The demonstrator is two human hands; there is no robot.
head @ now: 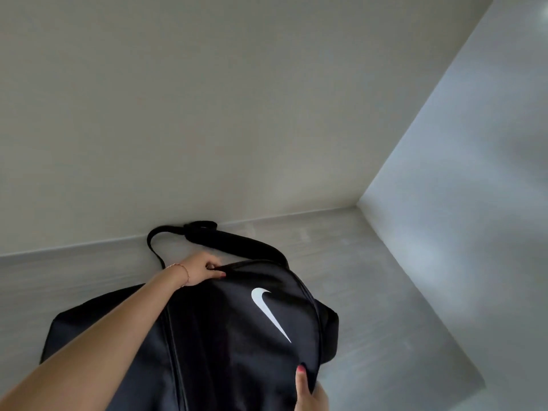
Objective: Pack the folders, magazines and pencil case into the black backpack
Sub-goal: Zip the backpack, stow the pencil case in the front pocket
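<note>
The black backpack [225, 330] lay flat on the grey table [370, 277], front panel up with the white swoosh showing, its top end pointing at the wall [207, 99] and the padded shoulder strap [237, 241] flopped out just beyond that top edge. It looked like thin, soft nylon, pretty limp and probably light, so I'd guess it sags and folds instead of holding its mouth open by itself. The fabric also looked a bit slick.

The left hand [201, 269] was pinched shut on something at the bag's top edge, likely the zipper pull or the seam right there, though it was too small to tell which. The right hand [308, 390] was at the bag's near right side, fingers curled onto the fabric, seemingly pinning it down. Best places to grab, I'd say: zipper pull, top seam or strap.

No folders, magazines or pencil case in view.
</note>
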